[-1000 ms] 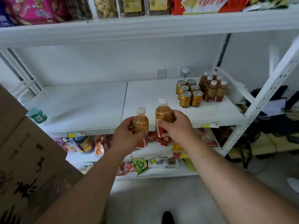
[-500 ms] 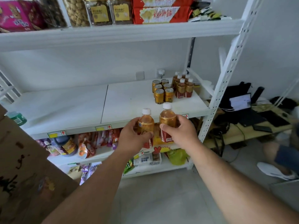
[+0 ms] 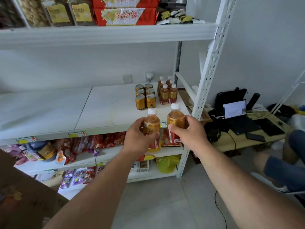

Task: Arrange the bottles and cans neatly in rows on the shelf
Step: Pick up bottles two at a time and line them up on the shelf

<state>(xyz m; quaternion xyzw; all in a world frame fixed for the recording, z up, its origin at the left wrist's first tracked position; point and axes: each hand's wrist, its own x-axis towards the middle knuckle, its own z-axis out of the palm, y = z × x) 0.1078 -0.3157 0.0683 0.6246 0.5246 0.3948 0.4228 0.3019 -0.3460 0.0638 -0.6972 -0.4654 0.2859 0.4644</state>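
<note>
The white shelf (image 3: 105,111) stood against a pale wall. Since a second earlier my view had swung right, bringing the stocked rows nearer centre, so I judged placement was close. My left hand (image 3: 140,135) gripped one bottle (image 3: 151,123), my right hand (image 3: 189,131) another bottle (image 3: 175,119), both upright before the shelf edge, arms outstretched. Beyond stood cans (image 3: 145,97) beside ranked bottles (image 3: 167,91).

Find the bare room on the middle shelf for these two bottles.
Free: the shelf left of the cans, and its front strip before the cans and standing bottles. Crowded: the right rear corner, where cans and bottles stand packed in rows.
</note>
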